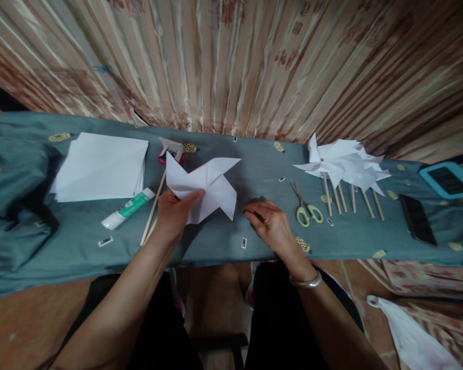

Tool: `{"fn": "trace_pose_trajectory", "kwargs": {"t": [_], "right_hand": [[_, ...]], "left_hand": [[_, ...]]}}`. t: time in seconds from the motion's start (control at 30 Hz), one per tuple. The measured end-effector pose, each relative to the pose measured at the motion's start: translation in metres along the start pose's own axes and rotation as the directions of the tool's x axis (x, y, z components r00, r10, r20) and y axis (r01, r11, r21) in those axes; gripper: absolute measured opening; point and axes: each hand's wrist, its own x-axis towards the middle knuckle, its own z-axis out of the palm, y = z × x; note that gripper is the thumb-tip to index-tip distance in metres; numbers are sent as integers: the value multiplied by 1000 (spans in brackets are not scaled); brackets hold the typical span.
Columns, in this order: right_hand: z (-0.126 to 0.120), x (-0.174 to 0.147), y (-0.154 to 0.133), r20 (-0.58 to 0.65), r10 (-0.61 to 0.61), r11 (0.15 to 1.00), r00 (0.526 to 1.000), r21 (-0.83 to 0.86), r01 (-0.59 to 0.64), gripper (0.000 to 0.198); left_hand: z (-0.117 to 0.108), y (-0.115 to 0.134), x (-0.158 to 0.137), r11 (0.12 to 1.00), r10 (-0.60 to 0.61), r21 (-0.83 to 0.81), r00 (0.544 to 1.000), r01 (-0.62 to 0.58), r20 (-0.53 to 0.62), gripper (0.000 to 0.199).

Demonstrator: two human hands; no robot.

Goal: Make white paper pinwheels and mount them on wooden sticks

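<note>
My left hand (175, 210) grips a white paper pinwheel (216, 187) by its left side, with the thumb lying at its centre. The folded blades spread out above the cloth. To the right of the pinwheel, and apart from it, my right hand (267, 223) is closed in a pinch. A tiny dark speck shows at its fingertips, too small to name. Beside my left hand lie wooden sticks (153, 209), partly covered by the hand and the paper. Behind the pinwheel stands a small open red box (171, 153) with small dark things inside.
A stack of white paper (102, 164) and a glue tube (128, 208) lie on the left. Scissors (307, 208) with green handles rest right of my right hand. Several finished pinwheels on sticks (345, 159), a phone (417, 219) and a blue-framed tablet (450, 180) are farther right.
</note>
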Motion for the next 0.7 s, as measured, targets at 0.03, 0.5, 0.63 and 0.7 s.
{"fn": "trace_pose_trajectory", "kwargs": {"t": [0.03, 0.5, 0.63, 0.7], "right_hand": [[1, 0, 0, 20, -30, 999, 999, -34, 31, 16], [0, -5, 2, 56, -8, 999, 998, 40, 6, 14], [4, -3, 13, 72, 71, 993, 995, 90, -77, 10], [4, -1, 15, 77, 102, 989, 992, 103, -110, 9]], "left_hand": [[0, 0, 0, 1000, 0, -7, 1000, 1, 8, 24], [3, -5, -2, 999, -43, 1, 998, 43, 51, 29], [5, -4, -2, 998, -53, -19, 997, 54, 58, 27], [5, -3, -3, 998, -55, -22, 997, 56, 48, 24]]}}
